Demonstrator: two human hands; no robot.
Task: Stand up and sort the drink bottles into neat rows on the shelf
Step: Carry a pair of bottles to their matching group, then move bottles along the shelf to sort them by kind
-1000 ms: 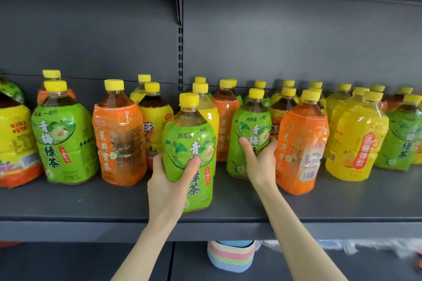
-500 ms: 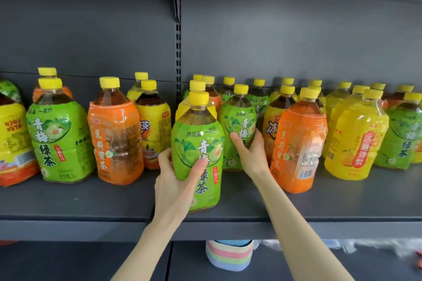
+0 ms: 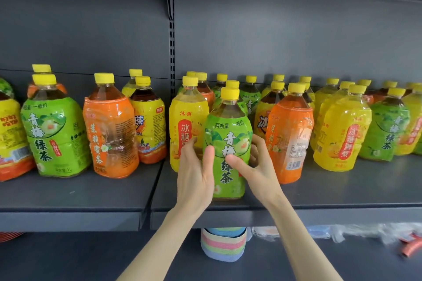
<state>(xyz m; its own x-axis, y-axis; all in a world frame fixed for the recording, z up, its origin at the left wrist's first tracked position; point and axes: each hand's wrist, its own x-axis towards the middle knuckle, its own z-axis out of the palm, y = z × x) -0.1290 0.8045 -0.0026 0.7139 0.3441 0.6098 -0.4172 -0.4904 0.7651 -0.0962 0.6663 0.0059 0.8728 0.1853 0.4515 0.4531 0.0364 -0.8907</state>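
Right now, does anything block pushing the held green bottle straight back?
Yes. A second green bottle stands directly behind the held green bottle; only its cap shows clearly.

left hand (image 3: 196,174): bare | right hand (image 3: 259,167): bare | forearms (image 3: 303,242): bare, slim

Dark grey metal shelf (image 3: 80,196): matt, smooth painted finish.
Clear plastic drink bottle with green film label (image 3: 228,143): glossy, wrinkled shrink wrap.
Clear plastic drink bottle with orange film label (image 3: 109,134): glossy, heavily creased wrap.
Yellow plastic screw cap (image 3: 230,93): low sheen.
Pastel striped basket (image 3: 223,246): matt, looks woven, ribbed texture.
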